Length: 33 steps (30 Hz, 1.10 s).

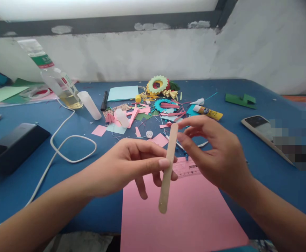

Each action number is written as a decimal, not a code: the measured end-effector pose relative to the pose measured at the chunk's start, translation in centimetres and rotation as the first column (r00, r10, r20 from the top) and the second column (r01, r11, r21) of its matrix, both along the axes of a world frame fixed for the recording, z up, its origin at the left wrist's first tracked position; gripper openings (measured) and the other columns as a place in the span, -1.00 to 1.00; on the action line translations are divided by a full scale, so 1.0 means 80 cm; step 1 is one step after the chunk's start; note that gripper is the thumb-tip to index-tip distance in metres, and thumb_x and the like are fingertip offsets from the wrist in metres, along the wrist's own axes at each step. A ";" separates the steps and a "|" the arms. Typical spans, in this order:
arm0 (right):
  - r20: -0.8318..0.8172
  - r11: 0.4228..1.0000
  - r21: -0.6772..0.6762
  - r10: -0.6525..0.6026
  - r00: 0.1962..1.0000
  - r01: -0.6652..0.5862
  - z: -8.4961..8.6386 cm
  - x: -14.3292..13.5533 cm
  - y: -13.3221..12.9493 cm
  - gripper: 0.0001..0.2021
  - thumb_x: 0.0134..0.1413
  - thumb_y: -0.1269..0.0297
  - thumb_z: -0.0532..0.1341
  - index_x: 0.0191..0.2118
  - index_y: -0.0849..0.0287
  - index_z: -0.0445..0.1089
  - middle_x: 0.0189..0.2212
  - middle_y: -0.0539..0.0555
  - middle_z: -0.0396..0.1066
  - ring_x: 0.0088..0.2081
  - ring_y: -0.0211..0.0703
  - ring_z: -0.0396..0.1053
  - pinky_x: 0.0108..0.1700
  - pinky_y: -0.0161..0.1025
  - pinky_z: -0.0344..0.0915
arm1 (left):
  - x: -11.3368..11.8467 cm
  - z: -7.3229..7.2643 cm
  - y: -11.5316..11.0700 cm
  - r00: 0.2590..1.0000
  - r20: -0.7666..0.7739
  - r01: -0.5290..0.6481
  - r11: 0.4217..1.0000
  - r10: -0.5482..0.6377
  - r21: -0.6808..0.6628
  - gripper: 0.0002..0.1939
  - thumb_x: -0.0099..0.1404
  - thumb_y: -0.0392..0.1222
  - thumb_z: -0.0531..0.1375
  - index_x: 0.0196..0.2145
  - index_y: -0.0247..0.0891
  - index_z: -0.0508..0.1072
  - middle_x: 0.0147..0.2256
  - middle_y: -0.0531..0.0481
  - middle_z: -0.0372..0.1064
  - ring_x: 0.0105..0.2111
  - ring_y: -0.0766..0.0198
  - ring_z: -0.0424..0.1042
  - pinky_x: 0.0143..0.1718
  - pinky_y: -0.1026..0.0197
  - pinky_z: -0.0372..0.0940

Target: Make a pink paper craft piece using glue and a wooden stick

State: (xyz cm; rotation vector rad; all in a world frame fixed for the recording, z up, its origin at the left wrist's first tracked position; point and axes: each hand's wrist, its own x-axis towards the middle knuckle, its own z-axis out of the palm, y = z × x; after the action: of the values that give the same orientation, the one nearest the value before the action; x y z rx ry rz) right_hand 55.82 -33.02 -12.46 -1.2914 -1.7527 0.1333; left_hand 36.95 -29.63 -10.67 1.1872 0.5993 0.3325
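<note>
A flat wooden craft stick (168, 182) with rounded ends is held up at a slant over a pink sheet of paper (184, 217). My left hand (137, 161) pinches its middle, thumb in front and fingers behind. At the stick's upper end is my right hand (216, 150), its thumb and index fingertips against the edge and the other fingers curled. Under the hands, a clear pink ruler (183, 171) lies across the top of the sheet, partly hidden by them.
Paper scraps (134, 117) and rosettes (157, 85) pile up behind the hands, with a yellow glue tube (209, 112). Left are a bottle (68, 94), a white cable (53, 143) and a black device (16, 150). A phone (260, 131) lies right, near folded green paper (239, 100).
</note>
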 end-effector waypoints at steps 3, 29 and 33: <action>-0.261 0.954 -0.211 0.154 0.953 -0.212 0.005 0.000 -0.003 -0.88 0.14 0.31 0.14 -0.21 0.05 0.40 -0.31 -0.03 0.46 -0.31 -0.25 0.42 -0.30 -0.32 0.38 | 0.000 0.000 0.000 1.000 -0.026 0.000 0.999 0.001 0.050 -0.90 0.22 -0.20 0.17 -0.37 -0.22 0.48 -0.42 0.09 0.45 -0.49 0.46 0.37 -0.64 0.51 0.33; -0.753 0.787 -0.215 0.244 0.611 -0.579 -0.001 -0.008 -0.002 -0.72 0.03 0.51 0.23 -0.16 0.00 0.42 -0.44 -0.13 0.49 -0.41 -0.37 0.47 -0.33 -0.44 0.45 | 0.009 -0.004 -0.012 0.937 -0.074 -0.156 0.597 0.343 0.787 -0.87 0.13 -0.35 0.18 -0.43 -0.27 0.55 -0.56 0.11 0.47 -0.65 0.48 0.32 -0.70 0.52 0.20; -0.749 0.803 -0.195 0.249 0.614 -0.564 -0.003 -0.010 -0.002 -0.73 0.02 0.51 0.24 -0.18 0.00 0.42 -0.43 -0.12 0.50 -0.39 -0.35 0.48 -0.33 -0.43 0.46 | 0.007 -0.008 -0.013 0.926 -0.063 -0.131 0.474 0.372 0.871 -0.87 0.13 -0.35 0.18 -0.42 -0.25 0.54 -0.56 0.13 0.47 -0.64 0.48 0.34 -0.66 0.52 0.22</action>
State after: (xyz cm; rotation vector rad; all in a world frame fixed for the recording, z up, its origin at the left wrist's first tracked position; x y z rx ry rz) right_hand 55.00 -33.14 -12.74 -0.8774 -1.3300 1.1877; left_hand 37.51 -30.64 -11.33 2.1527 0.8769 0.8201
